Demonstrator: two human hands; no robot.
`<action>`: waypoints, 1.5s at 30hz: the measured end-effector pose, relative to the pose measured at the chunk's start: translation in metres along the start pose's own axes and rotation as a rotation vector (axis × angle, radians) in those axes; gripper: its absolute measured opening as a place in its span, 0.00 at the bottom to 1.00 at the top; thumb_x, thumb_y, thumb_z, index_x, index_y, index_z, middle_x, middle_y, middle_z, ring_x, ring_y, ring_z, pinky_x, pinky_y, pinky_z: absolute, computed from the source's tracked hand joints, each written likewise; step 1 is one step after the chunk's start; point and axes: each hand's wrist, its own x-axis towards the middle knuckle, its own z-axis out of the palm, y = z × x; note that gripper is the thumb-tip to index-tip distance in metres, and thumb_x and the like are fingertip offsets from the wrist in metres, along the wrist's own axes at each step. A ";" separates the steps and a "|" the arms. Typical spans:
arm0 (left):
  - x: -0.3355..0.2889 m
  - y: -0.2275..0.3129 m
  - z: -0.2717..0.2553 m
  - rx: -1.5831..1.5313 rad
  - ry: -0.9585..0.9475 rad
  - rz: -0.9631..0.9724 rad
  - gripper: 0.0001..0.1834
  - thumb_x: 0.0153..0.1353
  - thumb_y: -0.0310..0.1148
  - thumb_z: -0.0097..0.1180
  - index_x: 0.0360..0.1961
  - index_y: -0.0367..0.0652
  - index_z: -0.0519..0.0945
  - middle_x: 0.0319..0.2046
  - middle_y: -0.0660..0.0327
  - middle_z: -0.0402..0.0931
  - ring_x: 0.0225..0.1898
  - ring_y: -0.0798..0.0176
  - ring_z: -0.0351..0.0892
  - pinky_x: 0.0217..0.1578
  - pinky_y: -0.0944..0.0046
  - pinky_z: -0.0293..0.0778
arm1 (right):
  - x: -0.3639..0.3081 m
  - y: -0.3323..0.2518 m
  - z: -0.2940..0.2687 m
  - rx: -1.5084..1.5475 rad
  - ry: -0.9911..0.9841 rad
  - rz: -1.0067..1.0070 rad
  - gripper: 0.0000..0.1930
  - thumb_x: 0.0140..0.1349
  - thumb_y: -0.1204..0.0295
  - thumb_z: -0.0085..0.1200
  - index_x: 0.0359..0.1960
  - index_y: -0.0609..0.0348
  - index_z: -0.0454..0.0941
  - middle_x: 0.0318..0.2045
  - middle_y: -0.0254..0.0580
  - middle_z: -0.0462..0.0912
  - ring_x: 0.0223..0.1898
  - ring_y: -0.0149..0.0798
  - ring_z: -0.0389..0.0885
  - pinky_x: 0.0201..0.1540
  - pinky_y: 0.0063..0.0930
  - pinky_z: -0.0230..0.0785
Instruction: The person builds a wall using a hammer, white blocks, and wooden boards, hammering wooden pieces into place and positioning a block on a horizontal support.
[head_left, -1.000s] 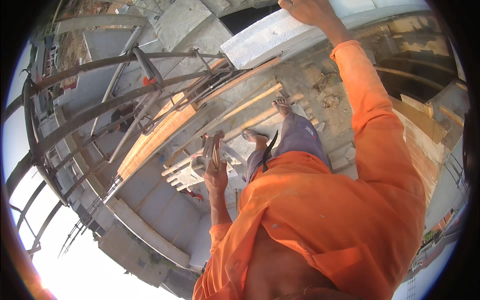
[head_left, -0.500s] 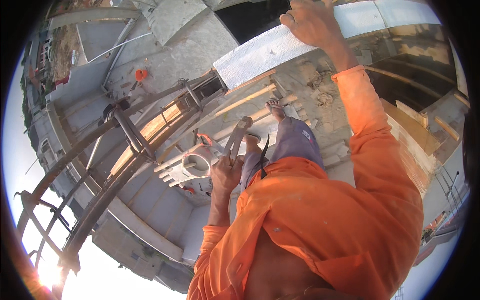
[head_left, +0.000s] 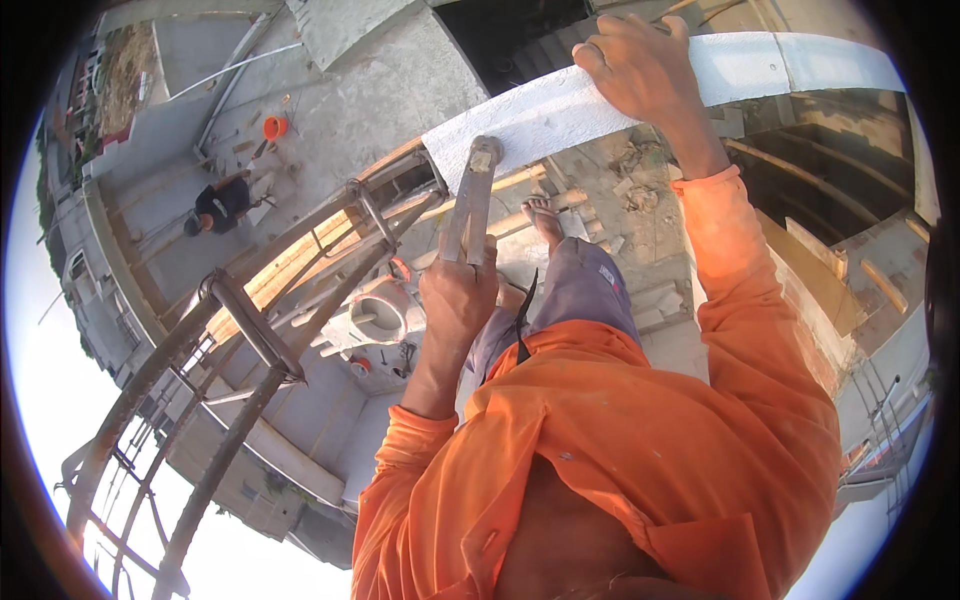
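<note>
A hammer (head_left: 472,200) is in my left hand (head_left: 458,300), its fingers wrapped round the handle. The blocky metal head points away from me, overlapping the near left end of a long white board (head_left: 540,112); whether it touches cannot be told. This board has a rough, foam-like face and runs across the upper right, with a seam farther right. My right hand (head_left: 640,75) grips its top edge, fingers curled over the far side and partly hidden.
Rusty steel bars (head_left: 235,430) form a frame at left, beside a timber plank (head_left: 270,265). Far below are a round mixer-like drum (head_left: 378,318), an orange bucket (head_left: 275,127) and a crouching person (head_left: 222,203). A dark opening (head_left: 820,170) lies at right. My bare foot (head_left: 543,220) rests by wooden poles.
My left hand has raised the hammer up and forward, from beside my leg to the white board's left end. My right hand still grips the board. A person below has come into view.
</note>
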 end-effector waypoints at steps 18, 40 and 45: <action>0.075 0.074 0.013 -0.173 0.330 0.498 0.11 0.49 0.23 0.58 0.35 0.36 0.74 0.32 0.53 0.72 0.36 0.47 0.72 0.36 0.52 0.69 | -0.001 0.003 -0.003 0.240 -0.086 0.266 0.16 0.58 0.59 0.49 0.15 0.50 0.78 0.23 0.31 0.70 0.31 0.36 0.72 0.50 0.53 0.55; 0.111 0.082 0.023 -0.125 0.252 0.378 0.16 0.48 0.24 0.58 0.39 0.33 0.72 0.39 0.48 0.71 0.42 0.44 0.68 0.44 0.50 0.64 | 0.007 -0.003 -0.004 0.218 -0.140 0.259 0.13 0.55 0.60 0.51 0.18 0.50 0.80 0.26 0.31 0.73 0.34 0.35 0.73 0.50 0.49 0.53; 0.066 0.065 0.006 -0.046 0.346 0.694 0.17 0.45 0.24 0.59 0.39 0.34 0.73 0.37 0.51 0.73 0.39 0.49 0.74 0.39 0.53 0.69 | 0.005 -0.001 0.005 0.225 -0.009 0.209 0.14 0.56 0.62 0.50 0.15 0.50 0.78 0.22 0.29 0.72 0.28 0.34 0.71 0.47 0.47 0.54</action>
